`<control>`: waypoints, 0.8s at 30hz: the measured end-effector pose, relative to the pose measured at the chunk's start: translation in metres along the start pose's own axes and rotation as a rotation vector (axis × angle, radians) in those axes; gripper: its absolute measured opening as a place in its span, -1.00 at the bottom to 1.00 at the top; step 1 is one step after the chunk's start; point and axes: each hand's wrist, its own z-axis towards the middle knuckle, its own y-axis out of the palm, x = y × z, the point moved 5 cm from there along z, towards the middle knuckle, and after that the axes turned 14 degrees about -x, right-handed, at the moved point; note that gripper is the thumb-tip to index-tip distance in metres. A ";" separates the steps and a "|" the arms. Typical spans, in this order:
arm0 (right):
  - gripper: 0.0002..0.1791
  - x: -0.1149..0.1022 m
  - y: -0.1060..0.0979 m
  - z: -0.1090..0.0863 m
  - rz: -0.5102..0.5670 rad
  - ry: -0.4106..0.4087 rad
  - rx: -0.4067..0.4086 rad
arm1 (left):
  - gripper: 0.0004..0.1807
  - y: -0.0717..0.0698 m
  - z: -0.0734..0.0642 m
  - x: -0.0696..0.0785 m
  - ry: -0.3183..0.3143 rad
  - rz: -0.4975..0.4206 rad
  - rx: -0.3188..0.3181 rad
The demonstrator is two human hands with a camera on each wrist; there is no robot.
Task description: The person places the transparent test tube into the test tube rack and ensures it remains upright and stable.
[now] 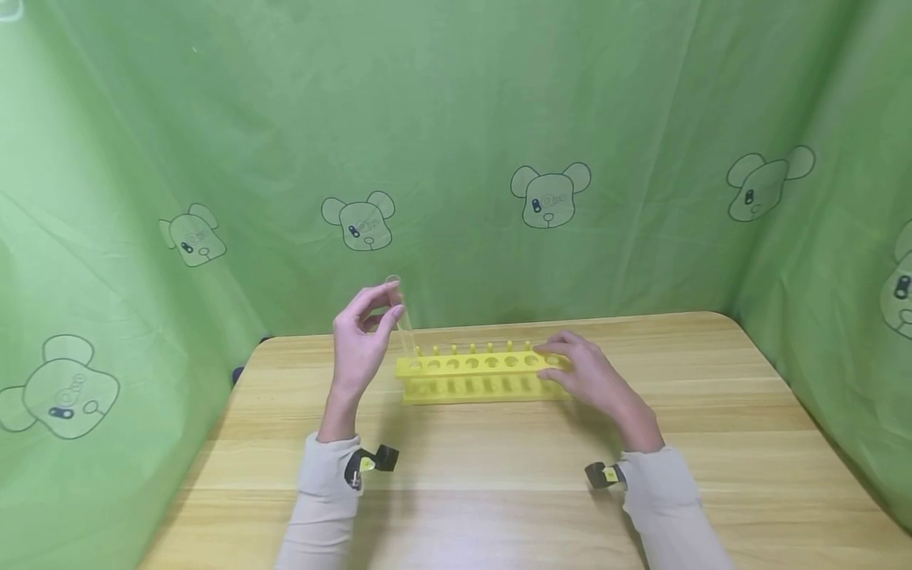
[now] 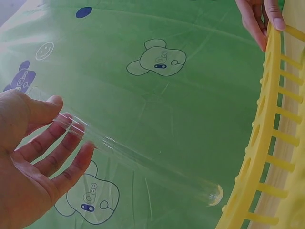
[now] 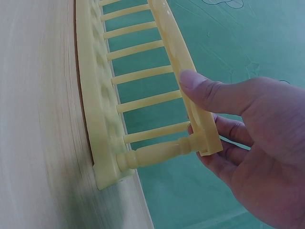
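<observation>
A clear glass test tube [image 2: 152, 160] is pinched near its top by my left hand [image 1: 362, 336], between thumb and fingers. It slants, and its rounded bottom is close to the left end of a yellow test tube rack [image 1: 470, 366]. In the left wrist view that bottom shows just short of the rack's top bar; whether it touches I cannot tell. My right hand [image 1: 587, 372] grips the rack's right end, with the thumb [image 3: 193, 80] on one side of the top bar and fingers on the other. No tubes are visible in the rack's holes.
The rack stands upright on a wooden table [image 1: 492, 475], toward its far edge. Green cloth [image 1: 456, 103] printed with bear heads encloses the back and both sides. A black wrist camera [image 1: 385, 457] sits on the left sleeve and another camera [image 1: 598, 475] on the right.
</observation>
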 end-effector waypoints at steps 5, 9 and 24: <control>-0.52 0.001 0.000 0.000 -0.003 -0.008 0.005 | -0.62 0.003 0.001 -0.001 -0.001 -0.008 0.001; -0.51 0.001 0.000 0.000 -0.002 -0.006 0.007 | -0.62 0.005 0.002 -0.003 0.001 0.001 -0.002; -0.51 0.001 0.000 -0.001 0.015 -0.002 -0.001 | -0.61 0.015 0.004 -0.001 -0.003 -0.045 -0.005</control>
